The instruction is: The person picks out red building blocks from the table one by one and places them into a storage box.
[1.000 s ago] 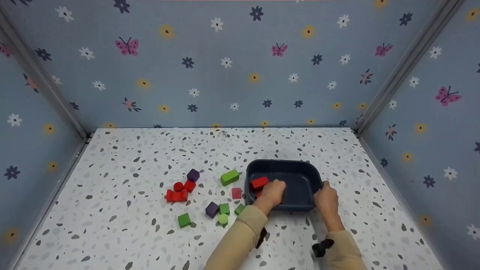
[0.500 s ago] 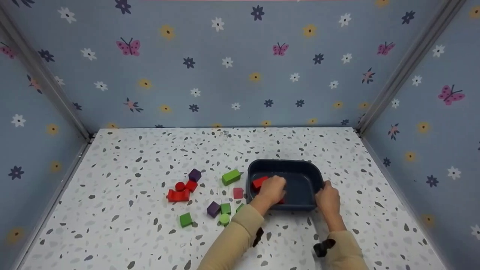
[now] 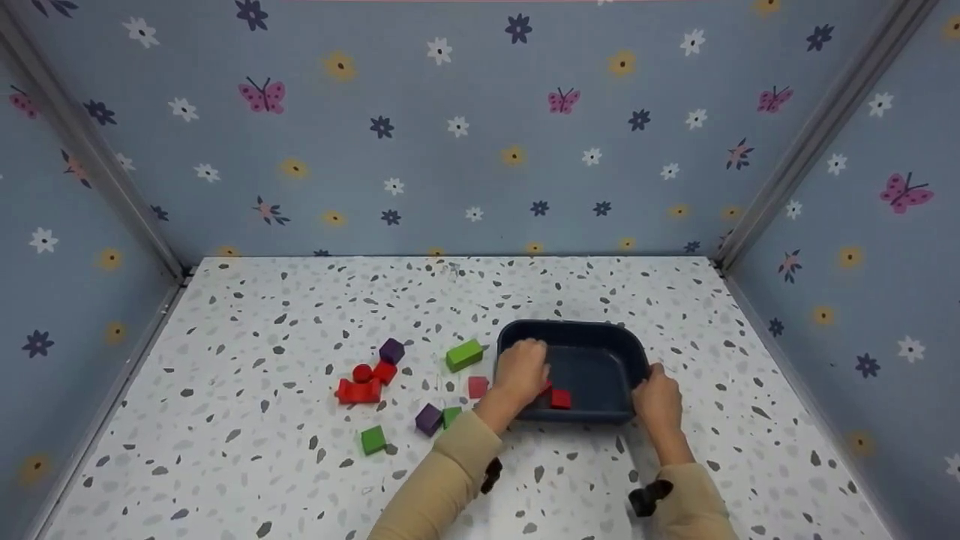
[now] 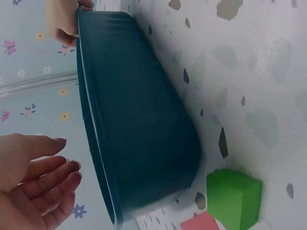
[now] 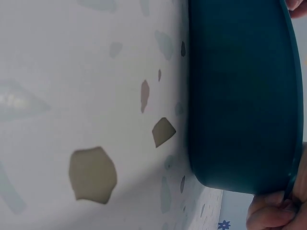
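A dark blue plastic bin (image 3: pixel 592 367) stands on the table. My right hand (image 3: pixel 658 401) grips its right rim; in the right wrist view, curled fingers (image 5: pixel 271 211) clasp that rim. My left hand (image 3: pixel 523 371) is over the bin's left side. In the left wrist view this left hand (image 4: pixel 41 184) has loosely bent fingers, thumb apart and nothing between them. A red cube (image 3: pixel 560 399) lies in the bin near its front wall, with another bit of red beside it; the hand covers the rest of that corner.
Left of the bin lie a light green block (image 3: pixel 465 355), a pink cube (image 3: pixel 478 387), purple cubes (image 3: pixel 429 419) and green cubes (image 3: pixel 373 440). Several red pieces (image 3: pixel 360 391) cluster farther left. Flowered panels (image 3: pixel 480 150) enclose the speckled table.
My left hand has moved left within the bin, uncovering the red cube near the front wall and covering the red block at the left. My right hand keeps its grip on the rim.
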